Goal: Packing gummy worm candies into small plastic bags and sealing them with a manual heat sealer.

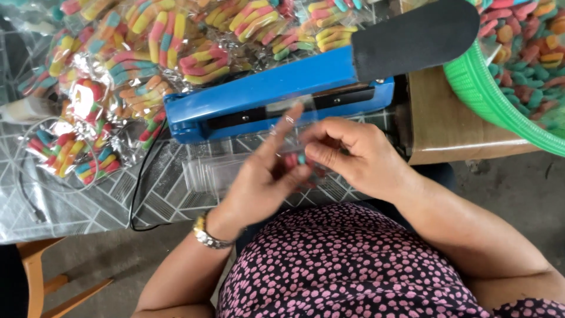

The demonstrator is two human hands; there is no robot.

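Item held: 1 small clear plastic bag (296, 154), glossy and see-through, with a few gummy candies inside showing pink-red and teal. It sits between the 2 hands, just in front of the person's lap. Its edges are blurred and hard to trace.

Grip: the right hand (353, 156) pinches the bag with fingers curled close around it. The left hand (262, 176) touches the bag's near side, its index finger stretched up and away; motion blur hides whether its other fingers close on the plastic. 1 metal wristwatch (207, 234) sits on the left wrist.

Just beyond the grip: 1 blue heat sealer (265, 94) with 1 black handle (412, 35) raised toward the far right. 1 black cable (141, 176) runs from its left end toward the person.

Under and just left of the grip: 1 stack of empty clear bags (206, 174); number of bags cannot be counted.

Far left of the grip: a heap of filled candy bags (135, 53), striped gummy worms in pink, yellow, orange and teal; too many and too overlapped to count, heap cut off at the top edge.

Far right of the grip: 1 green mesh basket (488, 94) of loose gummies, cut off at the right edge, resting on 1 brown cardboard box (447, 126).

Surface: 1 table with grey geometric-patterned cover (88, 200).
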